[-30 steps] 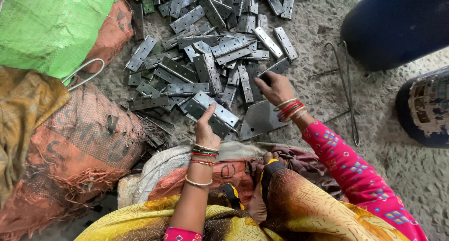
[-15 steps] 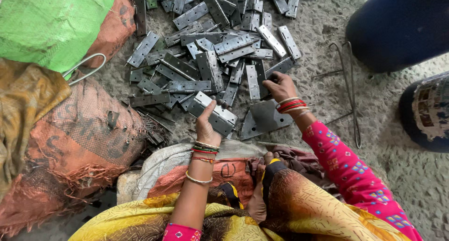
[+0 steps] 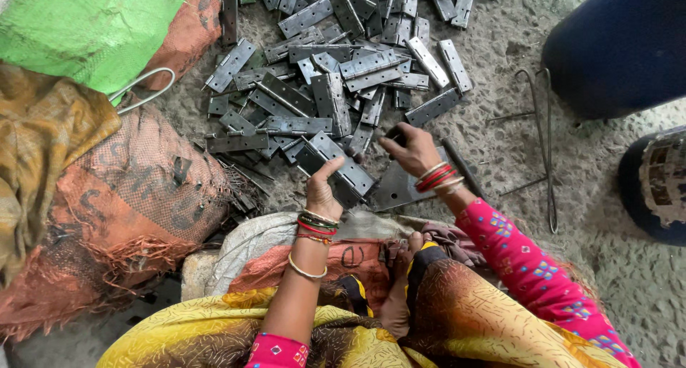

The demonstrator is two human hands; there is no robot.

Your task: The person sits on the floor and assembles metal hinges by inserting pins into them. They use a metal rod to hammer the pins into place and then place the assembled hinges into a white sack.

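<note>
Gripping a metal hinge (image 3: 336, 161), both hands: left (image 3: 321, 189), right (image 3: 413, 148).

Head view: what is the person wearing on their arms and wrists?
Both hands are bare. The left hand has a stack of red, green and gold bangles at the wrist and one thin gold bangle further up a bare forearm. The right hand has red and pale bangles, and a bright pink sleeve with small coloured patterns.

Packaging only: green woven sack (image 3: 93, 25) top left; orange mesh sack (image 3: 136, 189) with faded dark lettering below it; ochre cloth bundle (image 3: 43, 146) at left edge.
</note>
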